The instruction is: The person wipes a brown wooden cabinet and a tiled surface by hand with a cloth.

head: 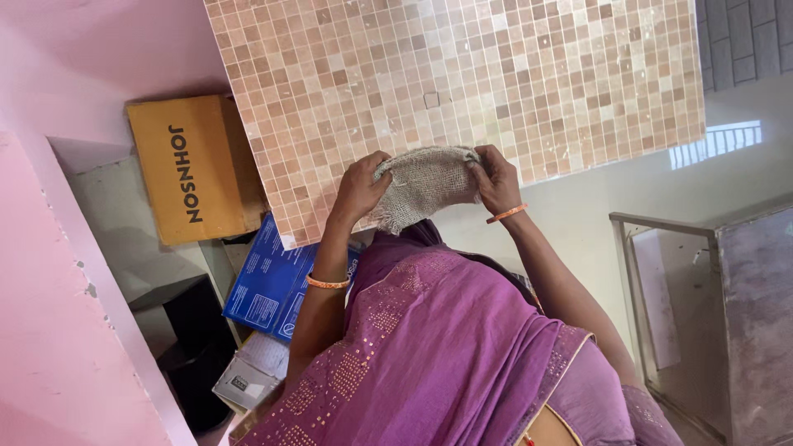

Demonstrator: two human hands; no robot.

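Note:
Both of my hands hold a piece of coarse beige burlap cloth [425, 183] up in front of a panel of small brown and beige mosaic tiles [496, 74]. My left hand [359, 188] grips the cloth's left edge and my right hand [498, 180] grips its right edge, with the cloth bunched between them. Each wrist carries an orange bangle. A purple sequinned garment [446, 355] covers the lower middle of the view.
A yellow cardboard box [194, 169] stands left of the tiles. Below it lie a blue printed box [268, 281] and a small white box [252, 376]. A pink wall [49, 330] fills the left side. A metal-framed glass cabinet [702, 314] stands at the right.

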